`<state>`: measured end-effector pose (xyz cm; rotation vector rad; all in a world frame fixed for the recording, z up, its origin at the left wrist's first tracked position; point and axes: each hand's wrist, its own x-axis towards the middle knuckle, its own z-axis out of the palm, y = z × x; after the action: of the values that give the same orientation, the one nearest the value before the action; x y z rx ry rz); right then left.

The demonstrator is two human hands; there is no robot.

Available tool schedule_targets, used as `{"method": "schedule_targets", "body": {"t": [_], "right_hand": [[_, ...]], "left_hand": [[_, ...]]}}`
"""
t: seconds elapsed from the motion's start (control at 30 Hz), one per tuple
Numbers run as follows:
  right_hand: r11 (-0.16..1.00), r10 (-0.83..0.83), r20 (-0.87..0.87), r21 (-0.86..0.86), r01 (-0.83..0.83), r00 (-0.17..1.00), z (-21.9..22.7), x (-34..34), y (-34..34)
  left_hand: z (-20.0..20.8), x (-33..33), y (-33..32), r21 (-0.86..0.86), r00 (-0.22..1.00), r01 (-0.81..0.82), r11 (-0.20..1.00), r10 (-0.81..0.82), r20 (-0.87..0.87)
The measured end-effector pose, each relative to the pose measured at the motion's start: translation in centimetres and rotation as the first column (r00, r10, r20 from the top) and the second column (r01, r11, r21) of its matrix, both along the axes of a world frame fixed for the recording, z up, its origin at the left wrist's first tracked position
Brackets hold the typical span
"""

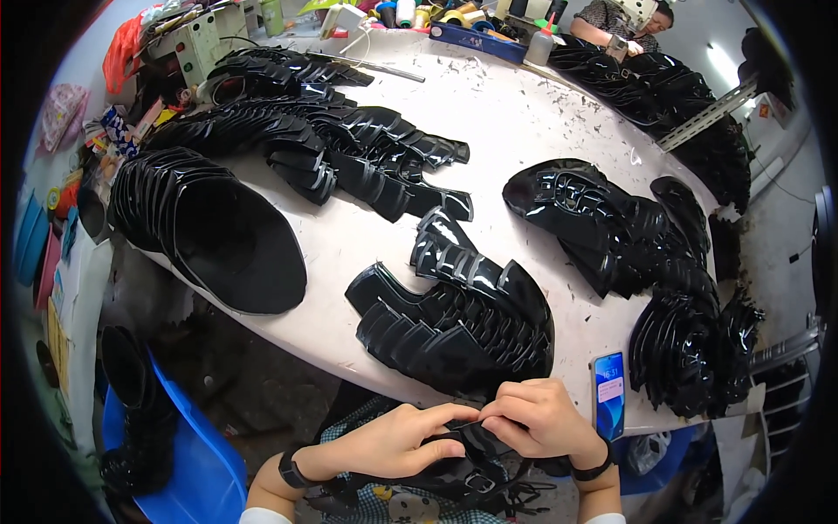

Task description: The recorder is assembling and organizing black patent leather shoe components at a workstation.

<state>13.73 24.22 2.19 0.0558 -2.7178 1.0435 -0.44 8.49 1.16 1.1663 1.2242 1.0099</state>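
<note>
My left hand (393,443) and my right hand (532,419) meet at the table's near edge, over my lap. Between them hangs a glossy black boot piece (478,480) with a buckled strap. My right fingers pinch its upper edge. The left index finger reaches to the same spot, its thumb lower down with black material between them; the exact grip is partly hidden. Right beyond my fingers lies a fanned pile of curved, shiny black boot pieces (463,341) on the white table (349,336).
More black piles lie about: nested oval pieces (240,244), rows farther back (349,131), buckled pieces (594,218). A phone (608,395) rests by my right wrist. A blue chair or bin (196,437) bears a black boot (140,419). A co-worker (628,31) sits far right.
</note>
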Motion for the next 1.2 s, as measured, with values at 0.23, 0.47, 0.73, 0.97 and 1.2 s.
{"method": "schedule_targets", "body": {"t": [0.23, 0.47, 0.73, 0.97, 1.2], "right_hand": [[0.999, 0.034, 0.001, -0.001, -0.034, 0.999, 0.6, 0.1, -0.2], [0.88, -0.233, -0.322, 0.332, 0.34, 0.918, 3.4, 0.0, -0.6], [0.832, -0.479, 0.079, -0.275, 0.481, 0.874, -1.3, 3.8, -5.0], [0.826, -0.544, -0.182, -0.288, 0.485, 0.819, -3.7, 3.5, -6.2], [0.736, -0.524, -0.021, -0.515, 0.44, 0.852, -5.7, 4.0, -5.4]], "left_hand": [[-1.2, 0.3, 0.1, 0.104, 0.997, 0.031, 0.994, -0.024, -0.067], [-1.8, 1.5, -0.2, 0.199, 0.98, -0.192, 0.961, 0.197, -0.008], [-3.2, 2.2, -0.4, 0.03, 0.872, -0.489, 0.872, 0.489, 0.02], [-4.7, 3.4, -0.5, 0.033, 0.83, -0.558, 0.829, 0.558, 0.003], [-4.0, 3.7, -0.1, 0.033, 0.829, -0.556, 0.831, 0.557, -0.05]]}}
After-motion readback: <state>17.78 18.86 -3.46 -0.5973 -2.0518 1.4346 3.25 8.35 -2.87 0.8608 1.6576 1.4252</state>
